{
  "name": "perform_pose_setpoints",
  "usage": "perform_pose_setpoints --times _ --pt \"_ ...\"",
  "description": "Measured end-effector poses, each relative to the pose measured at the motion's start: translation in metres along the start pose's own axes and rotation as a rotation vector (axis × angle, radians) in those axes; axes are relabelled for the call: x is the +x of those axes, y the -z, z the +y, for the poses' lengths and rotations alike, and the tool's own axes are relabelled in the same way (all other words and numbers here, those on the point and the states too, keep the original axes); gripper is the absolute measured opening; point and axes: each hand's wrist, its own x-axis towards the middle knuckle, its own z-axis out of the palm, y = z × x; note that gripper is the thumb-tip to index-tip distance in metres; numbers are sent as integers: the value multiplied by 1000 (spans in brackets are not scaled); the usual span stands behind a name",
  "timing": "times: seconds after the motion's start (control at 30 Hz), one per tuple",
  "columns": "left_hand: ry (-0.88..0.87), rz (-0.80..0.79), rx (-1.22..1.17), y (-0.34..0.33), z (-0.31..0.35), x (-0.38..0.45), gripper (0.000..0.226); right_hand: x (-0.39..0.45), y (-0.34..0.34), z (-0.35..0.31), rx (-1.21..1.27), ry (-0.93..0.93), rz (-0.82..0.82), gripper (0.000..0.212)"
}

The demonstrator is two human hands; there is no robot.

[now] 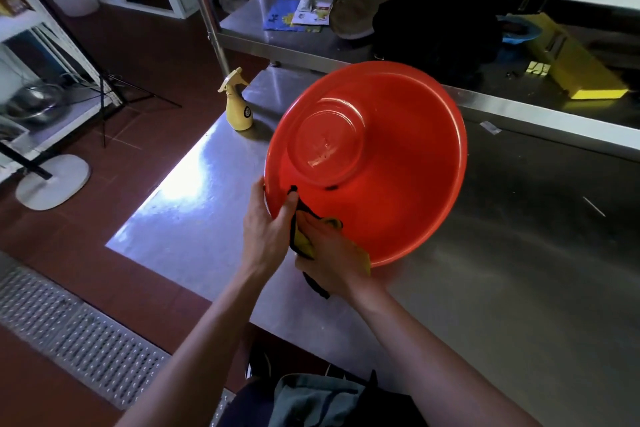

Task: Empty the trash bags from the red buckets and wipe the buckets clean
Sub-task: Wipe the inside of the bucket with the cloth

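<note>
A red bucket (391, 180) stands tilted on its rim on the steel table (519, 253), its inside facing me. My left hand (266, 222) grips the near left rim, thumb inside the bucket. My right hand (329, 253) holds a yellow cloth with black edging (302, 239) and presses it against the inner wall near the lower rim. Part of the cloth hangs below my right hand. No trash bag is in the bucket.
A yellow spray bottle (238, 104) stands at the table's far left corner. A lower shelf (249, 21) behind holds papers, a black bag (436, 31) and a yellow box (571, 59). A metal floor grate (79, 336) lies at lower left.
</note>
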Motion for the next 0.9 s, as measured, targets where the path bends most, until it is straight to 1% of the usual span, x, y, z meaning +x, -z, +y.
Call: perform_pose_setpoints --times 0.1,0.17,0.27,0.43,0.53,0.63,0.7,0.8,0.83,0.9 --pt "12 62 -36 -10 -5 -1 15 -1 3 -2 27 12 16 71" --pt "12 103 -32 -13 -3 0 9 -1 3 -2 29 18 24 69" --pt "10 143 -12 -16 1 1 10 1 3 0 73 15 22 72" --pt "-10 137 -22 -20 8 3 7 3 -3 4 143 29 50 80" --pt "-11 148 -52 -19 14 8 13 4 -9 6 133 41 55 71" --pt "-54 155 -32 -18 14 13 10 2 -12 6 77 45 78 60" --pt "-75 174 -1 -20 14 12 10 -2 -9 2 102 54 106 52" --pt "-43 206 -7 -22 16 11 12 0 -10 3 202 68 114 44" --pt "-32 217 -14 -21 16 12 15 3 -13 7 244 80 91 46" --pt "-18 234 -25 -17 14 14 20 7 -18 13 324 53 17 61"
